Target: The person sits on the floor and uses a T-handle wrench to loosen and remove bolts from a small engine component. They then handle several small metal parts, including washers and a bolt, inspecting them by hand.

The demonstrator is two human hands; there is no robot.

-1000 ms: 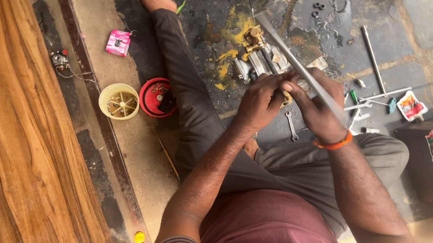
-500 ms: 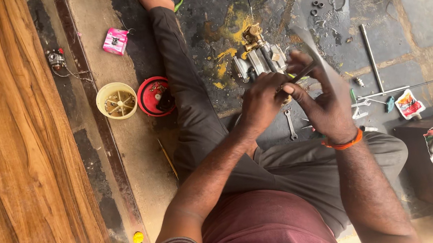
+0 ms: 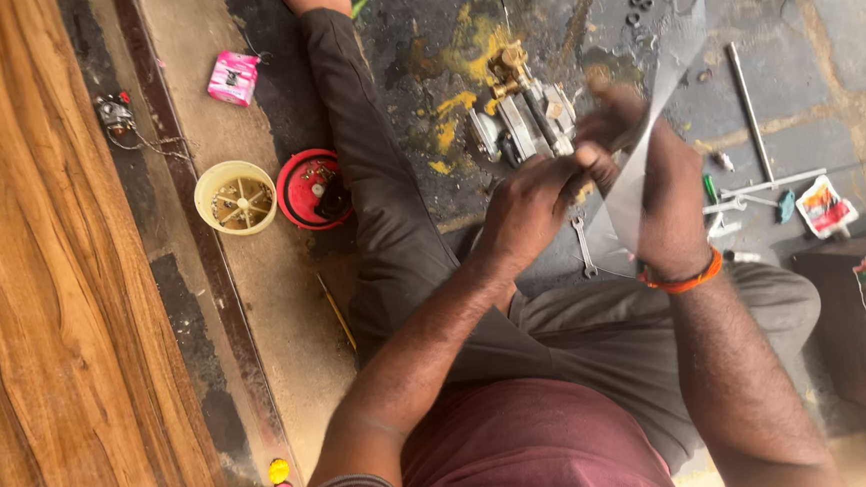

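I sit on the floor with both hands raised in front of me, holding a thin clear plastic sheet point(image 3: 647, 130). My left hand point(image 3: 536, 202) pinches the sheet's edge between thumb and fingers. Wearing an orange wristband, my right hand point(image 3: 654, 165) grips the sheet from the other side; its fingers are blurred. The sheet stands nearly upright and runs from above my right hand down past the wrist. Just beyond the hands, a grey metal motor assembly with brass fittings point(image 3: 526, 117) rests on the stained dark floor. A small spanner point(image 3: 582, 249) lies below my left hand.
A yellow round tub point(image 3: 238, 197) and a red lid holding small parts point(image 3: 311, 189) sit left of my leg. A pink box point(image 3: 233, 77) lies farther off. Metal rods point(image 3: 748, 109), a small packet point(image 3: 825, 206) and loose parts lie at right. A wooden panel point(image 3: 36, 298) fills the left.
Both hands have risen slightly and turned the clear sheet from a low slant to a more upright position. My right hand has moved up along the sheet.
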